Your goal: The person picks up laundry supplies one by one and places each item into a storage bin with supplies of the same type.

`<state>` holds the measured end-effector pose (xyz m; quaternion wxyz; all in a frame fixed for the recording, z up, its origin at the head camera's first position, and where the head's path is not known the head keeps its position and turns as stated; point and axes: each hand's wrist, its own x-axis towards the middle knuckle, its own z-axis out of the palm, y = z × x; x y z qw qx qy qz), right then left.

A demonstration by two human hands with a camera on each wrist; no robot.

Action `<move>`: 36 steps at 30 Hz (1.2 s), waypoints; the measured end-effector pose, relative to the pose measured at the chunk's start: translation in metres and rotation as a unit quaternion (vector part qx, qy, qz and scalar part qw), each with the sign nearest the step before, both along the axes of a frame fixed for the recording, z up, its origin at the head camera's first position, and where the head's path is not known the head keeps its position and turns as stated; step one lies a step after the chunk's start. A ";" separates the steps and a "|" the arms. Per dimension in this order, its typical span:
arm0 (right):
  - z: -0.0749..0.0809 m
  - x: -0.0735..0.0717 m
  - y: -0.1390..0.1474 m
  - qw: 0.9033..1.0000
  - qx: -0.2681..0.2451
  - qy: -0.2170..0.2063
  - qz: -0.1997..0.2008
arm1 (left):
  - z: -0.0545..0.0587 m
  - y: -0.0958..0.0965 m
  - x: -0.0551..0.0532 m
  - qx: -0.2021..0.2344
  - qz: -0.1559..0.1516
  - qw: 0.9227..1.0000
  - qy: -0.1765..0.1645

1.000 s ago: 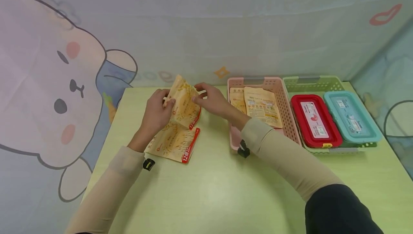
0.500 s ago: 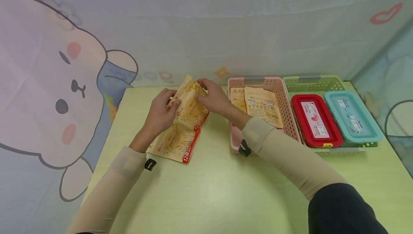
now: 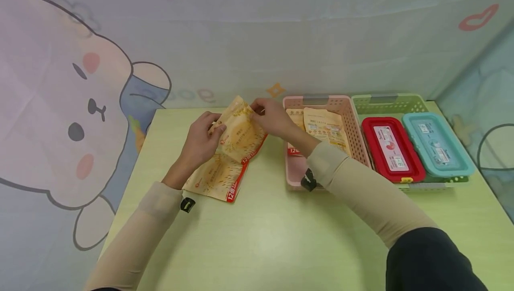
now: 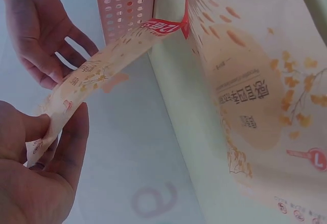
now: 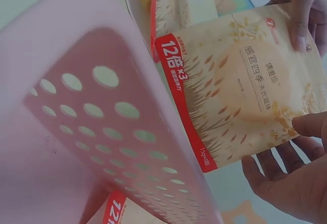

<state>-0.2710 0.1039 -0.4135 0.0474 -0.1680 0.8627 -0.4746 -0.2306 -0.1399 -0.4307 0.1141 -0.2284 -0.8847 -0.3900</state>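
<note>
Both hands hold a cream-coloured pouch [image 3: 242, 137] with a red bottom band, raised and tilted above the table. My left hand [image 3: 201, 139] pinches its left end, thumb on the printed front and fingers behind. At the opposite upper edge, my right hand [image 3: 274, 117] pinches it between thumb and fingers. In the right wrist view the pouch [image 5: 235, 86] faces the camera, with the right hand [image 5: 291, 185] at its lower right corner. A second matching pouch [image 3: 214, 177] lies flat on the table, partly covered by the held one.
Just right of the hands stands a pink perforated basket [image 3: 363, 148] with pouches [image 3: 325, 126] inside; the right forearm crosses over it. Beyond it, a green basket [image 3: 413, 101] holds a red-lidded box [image 3: 393, 150] and a turquoise-lidded box [image 3: 437, 143]. A printed curtain [image 3: 241, 36] hangs behind the table.
The held pouch has shifted to the right, toward the pink basket, with both hands. My right hand has moved farther along the pouch's edge. The pouch on the table has stayed put.
</note>
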 end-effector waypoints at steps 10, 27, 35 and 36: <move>0.006 -0.003 0.011 1.000 0.012 0.017 0.012 | -0.006 -0.003 -0.003 0.048 0.023 0.998 -0.027; 0.002 0.002 0.016 0.999 -0.034 0.038 0.011 | -0.060 -0.011 -0.004 0.158 0.019 0.967 -0.197; 0.002 0.004 0.022 0.997 -0.064 0.041 -0.010 | -0.053 -0.004 -0.004 0.167 0.018 0.972 -0.164; 0.002 0.005 0.023 0.997 -0.069 0.042 -0.011 | -0.051 -0.003 -0.004 0.169 0.019 0.973 -0.157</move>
